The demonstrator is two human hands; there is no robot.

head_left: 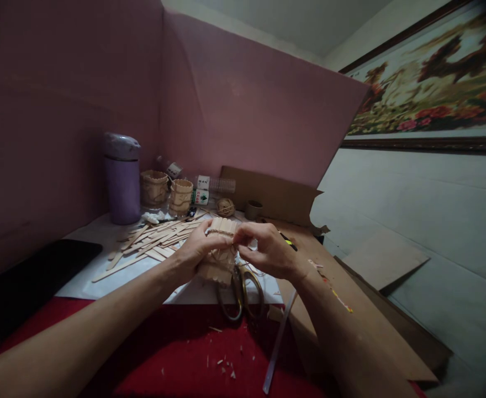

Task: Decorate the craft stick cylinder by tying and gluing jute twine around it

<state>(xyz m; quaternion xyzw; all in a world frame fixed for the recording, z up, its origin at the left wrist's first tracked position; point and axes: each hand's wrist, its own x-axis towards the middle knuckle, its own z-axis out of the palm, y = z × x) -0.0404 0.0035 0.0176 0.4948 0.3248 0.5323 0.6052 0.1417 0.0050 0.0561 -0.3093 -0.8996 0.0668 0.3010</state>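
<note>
My left hand [195, 249] is wrapped round the side of a small cup made of wooden craft sticks [225, 225], holding it above the white paper. Thin twine [222, 232] runs across the sticks of this cup. At the cup's right side, my right hand [263, 249] is closed in a pinch, with a fine strand of the twine at its fingertips. Both hands partly cover the cup. Just below it lies a pair of scissors [243, 293], handles toward me, its blades hidden.
Loose craft sticks [152, 243] are heaped on the left. Behind stand a purple bottle [122, 182], two stick cups [180, 197], a twine ball [225, 207] and a tape roll [253, 209]. A glue stick [279, 342] and cardboard [375, 326] lie on the right.
</note>
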